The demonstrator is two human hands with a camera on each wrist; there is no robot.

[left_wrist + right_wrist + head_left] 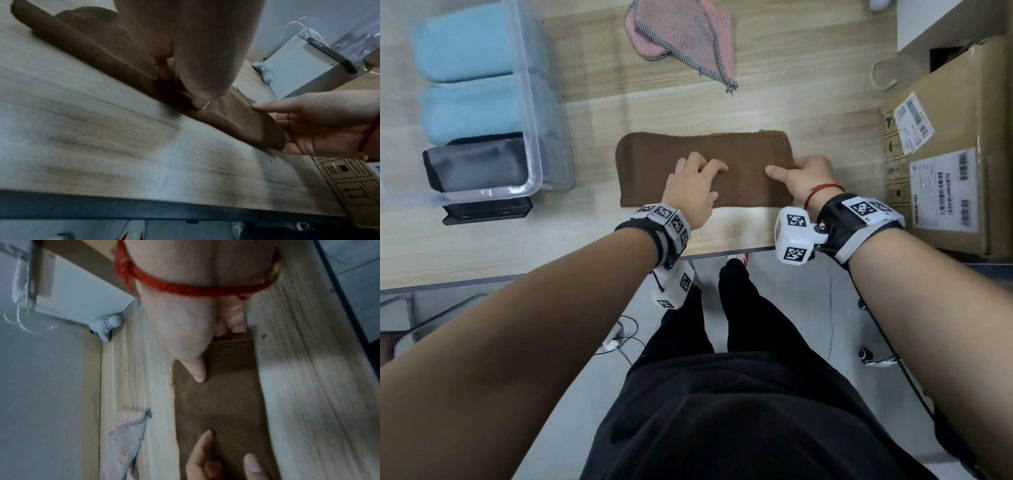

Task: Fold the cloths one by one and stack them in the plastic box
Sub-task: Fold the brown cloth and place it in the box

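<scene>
A brown cloth (705,185), folded into a long strip, lies across the middle of the wooden table (482,253). My left hand (702,171) rests on its middle and presses down with its fingertips (203,444). At the strip's right end my right hand (791,171) pinches the cloth, with the thumb (259,106) on top and the fingers under the edge. A clear plastic box (530,102) stands at the left and holds two folded light-blue cloths (465,44) and a folded grey cloth (479,164). A crumpled pink cloth (681,34) with checked trim lies at the back.
A large cardboard box (945,154) with labels stands close to the right of the brown cloth. A flat black object (486,212) sits under the plastic box's front. White boxes (928,20) stand at the back right. The table's front edge (551,274) runs just behind my wrists.
</scene>
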